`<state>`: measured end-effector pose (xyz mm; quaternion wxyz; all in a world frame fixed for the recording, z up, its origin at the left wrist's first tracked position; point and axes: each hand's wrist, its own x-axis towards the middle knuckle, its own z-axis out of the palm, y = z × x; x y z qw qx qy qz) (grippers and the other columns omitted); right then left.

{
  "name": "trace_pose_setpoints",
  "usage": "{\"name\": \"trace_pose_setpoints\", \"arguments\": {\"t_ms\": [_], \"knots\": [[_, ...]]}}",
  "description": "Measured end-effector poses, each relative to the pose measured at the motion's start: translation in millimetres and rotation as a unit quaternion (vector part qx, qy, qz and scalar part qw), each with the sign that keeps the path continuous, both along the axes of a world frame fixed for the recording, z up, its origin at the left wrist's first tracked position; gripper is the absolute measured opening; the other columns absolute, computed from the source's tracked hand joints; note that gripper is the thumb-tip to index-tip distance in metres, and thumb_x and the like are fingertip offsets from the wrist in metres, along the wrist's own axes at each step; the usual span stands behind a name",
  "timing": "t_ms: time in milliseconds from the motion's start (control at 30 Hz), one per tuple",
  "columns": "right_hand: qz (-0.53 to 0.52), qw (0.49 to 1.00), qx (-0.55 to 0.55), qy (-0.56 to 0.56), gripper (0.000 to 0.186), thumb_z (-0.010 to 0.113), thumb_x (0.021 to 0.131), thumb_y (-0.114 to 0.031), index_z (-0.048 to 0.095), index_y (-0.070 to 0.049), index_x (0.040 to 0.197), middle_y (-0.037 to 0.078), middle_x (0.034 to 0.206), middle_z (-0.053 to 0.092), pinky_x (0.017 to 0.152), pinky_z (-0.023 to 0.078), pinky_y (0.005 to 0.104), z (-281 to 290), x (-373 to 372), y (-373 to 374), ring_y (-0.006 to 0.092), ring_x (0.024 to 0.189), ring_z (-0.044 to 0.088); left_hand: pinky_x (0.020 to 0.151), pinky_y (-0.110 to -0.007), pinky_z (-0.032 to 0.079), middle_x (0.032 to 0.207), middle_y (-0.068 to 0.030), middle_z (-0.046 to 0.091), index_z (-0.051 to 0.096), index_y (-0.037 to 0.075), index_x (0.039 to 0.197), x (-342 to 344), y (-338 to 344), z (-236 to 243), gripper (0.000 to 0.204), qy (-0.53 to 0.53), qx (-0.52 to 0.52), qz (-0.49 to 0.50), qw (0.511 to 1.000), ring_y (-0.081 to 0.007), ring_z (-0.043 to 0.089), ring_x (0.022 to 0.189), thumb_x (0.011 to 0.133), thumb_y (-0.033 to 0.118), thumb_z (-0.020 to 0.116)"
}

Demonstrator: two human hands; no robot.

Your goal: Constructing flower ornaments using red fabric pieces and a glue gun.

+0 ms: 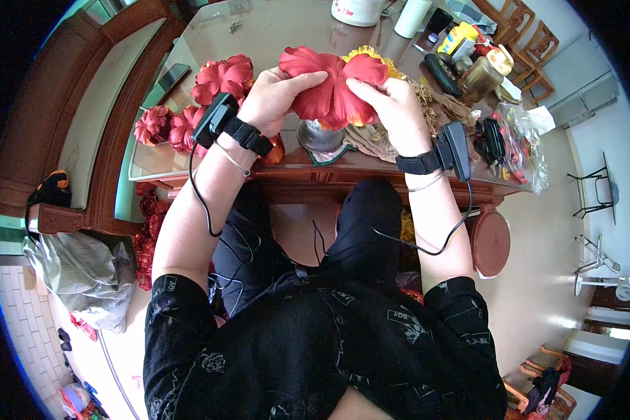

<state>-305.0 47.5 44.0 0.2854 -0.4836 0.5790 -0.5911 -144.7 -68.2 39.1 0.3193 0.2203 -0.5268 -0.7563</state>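
Note:
Above the near edge of the table, a red artificial flower with broad petals is spread out between both my hands. My left hand pinches its left petals, thumb on top. On the other side, my right hand grips the right petals, its thumb also laid over them. Several more red artificial flowers lie on the table left of my left hand. Behind the held flower a yellow flower partly shows. A metal bowl and a crumpled cloth are just below the flower.
The glass-topped wooden table carries a white tub, a yellow bottle, a brown jar and a clear plastic bag toward the right. A phone lies at left. Cables hang from my wrist straps. A round stool stands at right.

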Motion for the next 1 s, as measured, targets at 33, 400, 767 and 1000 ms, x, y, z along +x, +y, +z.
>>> {"name": "trace_pose_setpoints", "arguments": {"t_ms": [33,400,767,1000], "knots": [[0.000,1.000,0.001,0.007,0.028,0.068,0.085,-0.019,0.067,0.001,0.103,0.002,0.090,0.068,0.067,0.047,0.0217,-4,-1,-1,0.0070,0.076,0.061,0.080,-0.028,0.052,0.099,-0.0083,0.067,0.064,-0.001,0.103,0,0,-2,0.019,-0.001,-0.008,0.005,1.000,-0.0144,0.065,0.086,0.086,0.008,0.065],[-0.010,1.000,-0.014,0.006,0.026,0.067,0.086,-0.017,0.066,0.002,0.103,0.004,0.093,0.068,0.075,0.048,0.0238,-19,5,0,0.0087,0.082,0.062,0.078,-0.026,0.052,0.098,-0.0092,0.068,0.065,-0.003,0.101,-1,-1,-12,0.020,-0.011,-0.047,0.017,0.999,-0.0132,0.065,0.084,0.086,0.011,0.066],[0.043,0.964,0.033,-0.261,0.026,0.064,0.089,-0.024,0.064,-0.003,0.104,0.003,0.092,0.066,0.062,0.052,0.0206,-26,6,13,0.0080,0.075,0.062,0.069,-0.023,0.052,0.096,-0.0032,0.066,0.062,0.003,0.105,18,3,-8,0.027,-0.030,0.003,-0.026,0.999,-0.0098,0.064,0.082,0.083,0.016,0.071],[0.047,0.966,0.040,-0.249,0.027,0.065,0.089,-0.022,0.062,-0.003,0.107,0.003,0.094,0.066,0.063,0.052,0.0212,-30,10,15,0.0083,0.076,0.062,0.069,-0.023,0.052,0.095,-0.0009,0.066,0.062,0.007,0.098,21,-5,-23,0.014,-0.008,0.030,-0.030,0.999,-0.0092,0.064,0.084,0.085,0.009,0.067]]}}
